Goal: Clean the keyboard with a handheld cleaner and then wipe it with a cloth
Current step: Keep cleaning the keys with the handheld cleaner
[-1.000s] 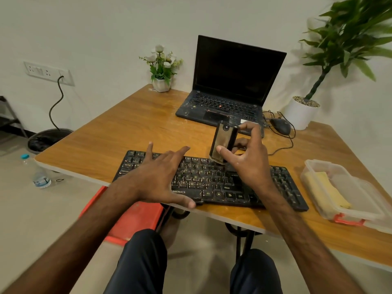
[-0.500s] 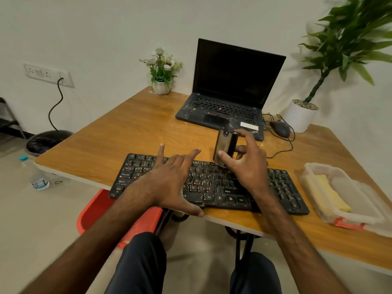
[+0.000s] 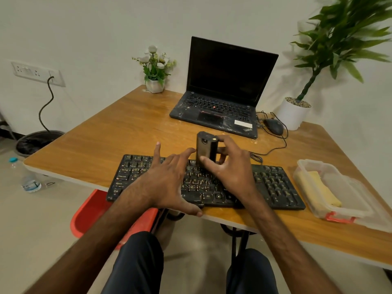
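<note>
A black keyboard (image 3: 275, 185) is laid along the near edge of a wooden table (image 3: 118, 132), its long side parallel to that edge. A dark, box-shaped handheld cleaner (image 3: 206, 148) is stood upright on the upper key rows, roughly at the middle of the keyboard, lower end down on the keys.

The cleaner is gripped by the right hand (image 3: 230, 172): the thumb is pressed against the near left face low down, and the fingers are wrapped round the right and far sides, one fingertip being seen at the upper right corner. The grip is closed on the body; the lower end and its contact with the keys are partly hidden by the hand.

The left hand (image 3: 163, 183) is laid flat on the left-centre keys, palm down, fingers spread and extended. Nothing is held in it. The thumb is hooked over the front edge of the keyboard, and one extended fingertip is seen just beside the cleaner; whether it touches cannot be told.

A clear plastic container (image 3: 339, 187) with a red latch is set to the right of the keyboard, near but apart from it; a folded yellow cloth (image 3: 320, 186) is lying inside.

An open laptop (image 3: 229, 85) with a dark screen is noted at the far side of the table, a corded mouse (image 3: 273, 126) just to its right.
</note>
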Demonstrator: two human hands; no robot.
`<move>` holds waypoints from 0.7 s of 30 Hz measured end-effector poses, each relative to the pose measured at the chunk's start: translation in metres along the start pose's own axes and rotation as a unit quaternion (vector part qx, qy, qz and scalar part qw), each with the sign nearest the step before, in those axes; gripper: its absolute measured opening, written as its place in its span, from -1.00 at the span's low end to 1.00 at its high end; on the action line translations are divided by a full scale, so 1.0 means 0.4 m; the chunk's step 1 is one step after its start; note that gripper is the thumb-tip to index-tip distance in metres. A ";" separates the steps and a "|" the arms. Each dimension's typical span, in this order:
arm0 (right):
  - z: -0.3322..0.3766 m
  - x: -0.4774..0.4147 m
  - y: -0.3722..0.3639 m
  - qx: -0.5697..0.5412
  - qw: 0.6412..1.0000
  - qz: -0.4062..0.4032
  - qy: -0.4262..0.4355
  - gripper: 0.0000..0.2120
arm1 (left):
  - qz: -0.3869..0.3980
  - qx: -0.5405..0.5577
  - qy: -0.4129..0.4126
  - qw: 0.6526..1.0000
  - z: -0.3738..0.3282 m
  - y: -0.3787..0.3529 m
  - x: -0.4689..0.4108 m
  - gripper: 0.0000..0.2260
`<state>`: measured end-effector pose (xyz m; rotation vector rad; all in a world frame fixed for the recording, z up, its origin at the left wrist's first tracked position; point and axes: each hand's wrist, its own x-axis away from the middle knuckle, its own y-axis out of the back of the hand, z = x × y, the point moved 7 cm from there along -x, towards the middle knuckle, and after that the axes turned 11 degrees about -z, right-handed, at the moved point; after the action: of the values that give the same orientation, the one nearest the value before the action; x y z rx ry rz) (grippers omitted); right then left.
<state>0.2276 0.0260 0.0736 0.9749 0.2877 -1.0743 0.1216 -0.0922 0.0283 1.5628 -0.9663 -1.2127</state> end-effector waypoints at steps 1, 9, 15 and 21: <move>0.005 0.003 -0.005 -0.003 1.000 0.003 0.006 -0.46 | 0.000 0.003 0.002 1.000 0.001 0.001 0.002 0.32; 0.004 0.003 -0.009 0.018 1.000 0.012 0.013 -0.44 | -0.012 0.008 -0.004 1.000 0.002 0.003 0.006 0.28; -0.024 -0.025 0.022 0.086 0.996 -0.021 0.015 -0.42 | -0.016 0.021 -0.005 1.000 0.002 0.004 0.004 0.17; 0.005 -0.008 0.006 0.085 0.994 0.026 0.056 -0.43 | -0.017 0.004 -0.007 1.000 0.000 0.006 0.004 0.12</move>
<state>0.2277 0.0269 0.0781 1.1911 0.2656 -1.0102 0.1216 -0.0944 0.0300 1.5853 -0.9587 -1.2445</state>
